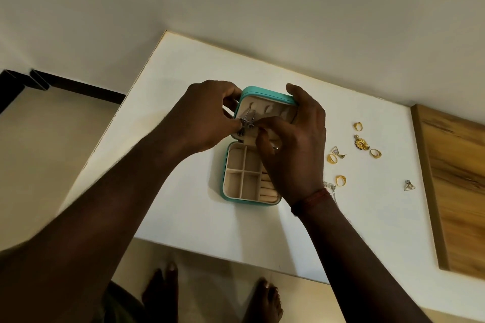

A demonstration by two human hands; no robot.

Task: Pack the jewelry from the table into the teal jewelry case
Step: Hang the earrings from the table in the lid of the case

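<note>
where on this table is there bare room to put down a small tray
Widest bare patch: the white table left of the teal case, out to the table's left edge. Also bare: the strip behind the case up to the wall. Crowded: right of the case, gold rings and pendants scattered up to the wooden board.

Teal jewelry case: a smooth, faintly glossy, leather-like shell is shown; its lining is seen as matt beige, velvety cloth. Against the lid lining, a necklace of bright silvery metal. Right of the case, rings of polished yellow metal are laid on the bench, a smooth matt white surface; farther right, a board of brown grained wood.
</note>
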